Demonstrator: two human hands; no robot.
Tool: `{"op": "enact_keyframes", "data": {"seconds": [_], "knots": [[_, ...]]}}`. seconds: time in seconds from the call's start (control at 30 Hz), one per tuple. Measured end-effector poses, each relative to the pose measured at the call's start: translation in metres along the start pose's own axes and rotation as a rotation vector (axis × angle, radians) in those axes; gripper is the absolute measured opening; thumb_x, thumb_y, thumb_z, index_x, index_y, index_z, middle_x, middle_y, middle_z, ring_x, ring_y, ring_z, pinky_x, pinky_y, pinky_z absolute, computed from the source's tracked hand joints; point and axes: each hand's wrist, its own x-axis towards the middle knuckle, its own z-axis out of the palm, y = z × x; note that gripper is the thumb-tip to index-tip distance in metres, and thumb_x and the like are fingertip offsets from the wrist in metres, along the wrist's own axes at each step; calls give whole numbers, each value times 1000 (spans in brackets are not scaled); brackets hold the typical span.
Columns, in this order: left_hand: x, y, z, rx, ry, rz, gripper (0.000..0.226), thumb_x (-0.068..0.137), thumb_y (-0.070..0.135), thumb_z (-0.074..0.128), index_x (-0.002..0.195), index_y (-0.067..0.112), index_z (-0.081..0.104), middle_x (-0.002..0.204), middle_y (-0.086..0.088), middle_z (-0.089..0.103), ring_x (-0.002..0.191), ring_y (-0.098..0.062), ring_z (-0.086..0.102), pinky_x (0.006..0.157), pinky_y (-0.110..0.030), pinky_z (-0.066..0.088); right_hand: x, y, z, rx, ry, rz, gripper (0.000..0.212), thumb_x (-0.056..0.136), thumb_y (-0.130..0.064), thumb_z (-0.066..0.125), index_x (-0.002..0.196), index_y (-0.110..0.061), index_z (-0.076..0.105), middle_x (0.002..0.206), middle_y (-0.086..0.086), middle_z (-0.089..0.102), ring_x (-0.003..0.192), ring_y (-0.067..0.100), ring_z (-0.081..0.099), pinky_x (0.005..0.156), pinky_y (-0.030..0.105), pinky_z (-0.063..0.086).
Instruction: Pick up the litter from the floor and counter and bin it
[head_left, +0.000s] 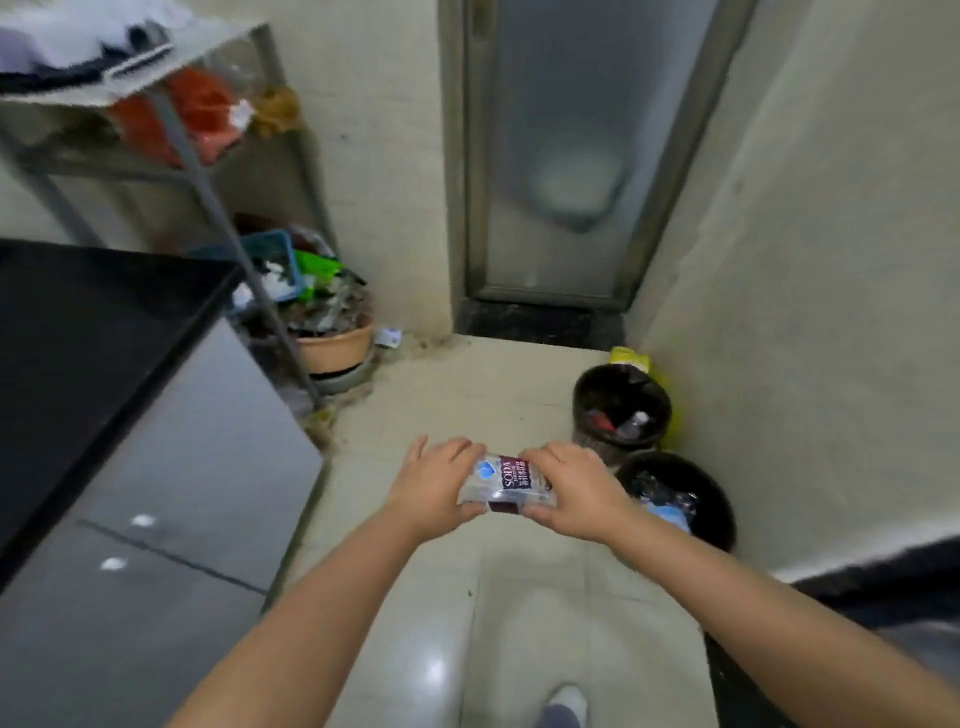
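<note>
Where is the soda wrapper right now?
The soda wrapper is mid-frame, held between the left hand and right hand, above the floor beside the nearer bin.

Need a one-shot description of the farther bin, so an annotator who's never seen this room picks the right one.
Start at the frosted glass door at the end of the room and follow the right-hand wall toward the camera. Two round dark bins stand along it; take the farther bin, next to the door's dark threshold. Unlike the nearer bin, it has a yellow bag behind it and red litter inside.
</note>
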Motion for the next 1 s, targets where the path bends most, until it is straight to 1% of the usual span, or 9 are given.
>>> {"op": "enact_keyframes", "data": {"seconds": [0.13,0.23,0.4,0.5,0.6,0.7,0.8,0.87,1.0], "knots": [[112,92,-6,19,-67,209,68,85,38,64,143,19,36,148,-1,39,133,-20,41,113,-28,28,-35,127,-16,45,-35,263,67,85,-40,59,143,-21,32,140,5,45,130,22,41,106,32,33],[175,144,-11,50,-110,347,67,82,37,68,140,19,41,142,0,45,129,-20,46,109,-29,35,-54,192,-21,184,31,479,73,80,-48,56,141,-12,37,139,10,49,127,29,47,105,37,39],[270,191,-11,125,-106,493,66,87,38,61,145,19,34,151,0,36,139,-16,34,114,-27,25,-41,261,-20,366,78,727,62,83,-40,64,134,-13,43,131,8,53,117,24,52,94,28,44],[329,189,-9,142,-105,427,66,91,34,54,149,18,25,158,-2,23,145,-19,25,118,-30,23,-5,293,-24,476,41,877,51,85,-36,64,123,-6,49,124,14,57,112,28,56,80,29,43],[395,172,-18,154,-104,372,59,94,28,48,148,17,27,158,-5,23,145,-22,23,117,-34,24,53,327,-31,590,13,1026,49,88,-36,61,119,0,51,117,15,60,102,27,58,81,33,44],[465,143,-36,164,-93,325,55,96,25,45,148,16,28,157,-6,24,145,-23,23,116,-36,25,124,358,-33,683,-7,1123,49,91,-38,55,120,2,54,104,12,60,101,26,61,73,25,37],[530,110,-58,235,-145,311,54,98,23,42,149,17,24,158,-6,20,146,-24,18,118,-36,21,194,380,-39,731,-48,1188,51,95,-38,48,127,1,48,127,16,57,120,31,55,90,30,45],[566,93,-70,264,-168,313,54,99,23,41,149,18,23,159,-5,18,147,-23,16,119,-36,19,233,393,-45,796,-7,1256,56,94,-35,50,136,1,39,138,19,48,128,33,48,104,35,41],[616,78,-84,300,-222,303,54,99,23,40,150,18,22,159,-4,18,146,-22,17,119,-36,19,284,411,-37,867,31,1325,54,97,-24,49,139,6,33,143,25,42,131,36,43,105,36,39]]}}
